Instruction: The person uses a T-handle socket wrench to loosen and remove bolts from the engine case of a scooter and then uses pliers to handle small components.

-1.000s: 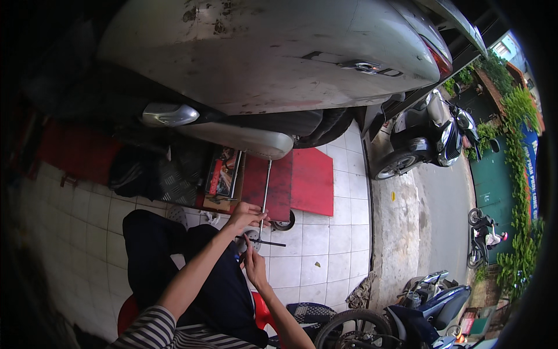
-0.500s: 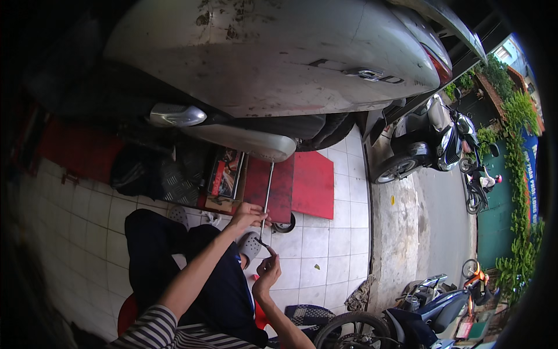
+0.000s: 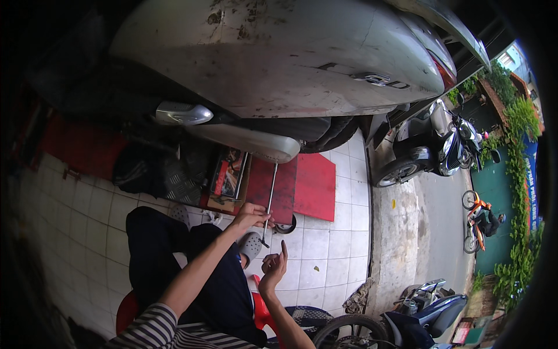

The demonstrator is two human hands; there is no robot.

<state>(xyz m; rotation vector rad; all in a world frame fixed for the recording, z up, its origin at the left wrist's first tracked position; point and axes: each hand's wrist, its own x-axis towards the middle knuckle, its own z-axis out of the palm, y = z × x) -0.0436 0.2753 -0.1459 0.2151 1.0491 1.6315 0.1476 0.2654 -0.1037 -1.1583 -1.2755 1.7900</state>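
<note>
My left hand (image 3: 251, 216) is closed round the long thin shaft of what looks like a T-handle wrench (image 3: 271, 195). The shaft runs up to the underside of the grey scooter (image 3: 261, 64), where its far tip is hidden behind the silver cover (image 3: 256, 143). At the wrench's near end sits a short dark crosspiece. My right hand (image 3: 274, 271) hangs just beside and below that end, touching nothing. Its index finger points up and the other fingers are loosely curled.
Beneath the scooter is a red lift platform (image 3: 314, 186) bearing a tray of tools (image 3: 228, 174). My grey clog (image 3: 251, 247) rests on the white tiles (image 3: 308, 250). A red stool (image 3: 264, 317) is under me. Parked motorbikes (image 3: 401, 317) line the right, by the road.
My right hand has come away from the wrench's near end and its index finger has straightened. My left hand keeps its grip. An orange motorbike and rider have moved along the road.
</note>
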